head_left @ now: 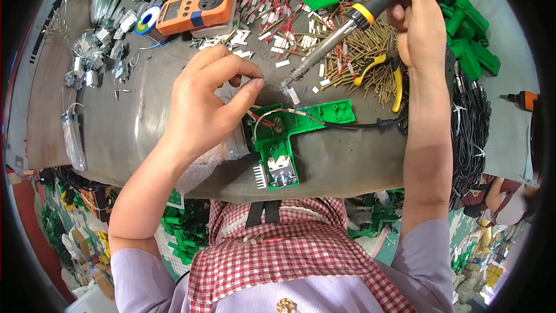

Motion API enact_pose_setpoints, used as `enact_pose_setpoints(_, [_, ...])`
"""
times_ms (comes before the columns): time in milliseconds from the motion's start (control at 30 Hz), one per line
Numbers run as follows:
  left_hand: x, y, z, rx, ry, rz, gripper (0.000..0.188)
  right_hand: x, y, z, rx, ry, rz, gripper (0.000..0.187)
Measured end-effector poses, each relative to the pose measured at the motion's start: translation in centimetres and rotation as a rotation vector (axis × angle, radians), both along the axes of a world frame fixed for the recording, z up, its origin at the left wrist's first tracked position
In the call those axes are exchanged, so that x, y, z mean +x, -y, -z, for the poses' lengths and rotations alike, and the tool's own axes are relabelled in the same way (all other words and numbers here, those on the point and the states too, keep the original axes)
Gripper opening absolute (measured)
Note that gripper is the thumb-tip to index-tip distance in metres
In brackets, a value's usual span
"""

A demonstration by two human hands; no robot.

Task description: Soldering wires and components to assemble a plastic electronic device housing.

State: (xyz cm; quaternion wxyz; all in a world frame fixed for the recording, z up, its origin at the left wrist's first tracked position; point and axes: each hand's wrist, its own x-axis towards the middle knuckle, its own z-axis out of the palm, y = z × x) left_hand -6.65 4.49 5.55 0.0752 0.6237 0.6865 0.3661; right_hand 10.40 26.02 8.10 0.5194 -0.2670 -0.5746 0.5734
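Note:
My right hand (421, 32) grips a soldering iron (370, 10) by its black and yellow handle. Its tip slants down to a small white block (294, 96) with a lead on it. Smoke or glare blurs the contact there. Between thumb and forefinger, my left hand (208, 93) pinches thin solder wire (271, 83) close to the tip. Below lies an open green gun-shaped housing half (333, 113) with red and white wires inside. A metal part (281, 171) sits in its lower end, and a black cable (365, 126) runs off its right side.
Behind my hands are an orange multimeter (200, 10), a solder spool (147, 19), red-wired parts (269, 0) and a heap of brass-coloured pins (370, 46). Yellow-handled pliers (397, 90) lie by my right forearm. Green shells (472, 35) and bundled black cables (469, 127) crowd the right side.

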Motion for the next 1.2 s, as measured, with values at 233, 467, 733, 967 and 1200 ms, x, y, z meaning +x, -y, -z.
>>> enact_pose_setpoints(233, [-0.3,1.5,-0.6,-0.06,0.061,0.088,0.008,-0.8,1.2,-0.2,-0.072,0.058,-0.122,0.024])
enact_pose_setpoints(467, [-0.3,1.5,-0.5,-0.042,0.002,0.081,0.011,-2.0,1.4,-0.4,-0.005,0.124,-0.141,0.025])
enact_pose_setpoints(733, [-0.1,1.3,-0.3,-0.015,-0.025,0.091,0.013,-2.1,1.3,-0.4,-0.037,0.136,-0.113,0.024])
enact_pose_setpoints(967, [-0.1,1.4,-0.2,0.01,-0.04,0.08,0.014,-2.2,0.8,-0.1,-0.053,0.15,-0.13,0.023])
enact_pose_setpoints(1200, [-1.1,2.6,-0.4,0.046,0.064,0.001,0.013,-1.5,-1.4,0.8,-0.082,0.108,-0.197,0.024])
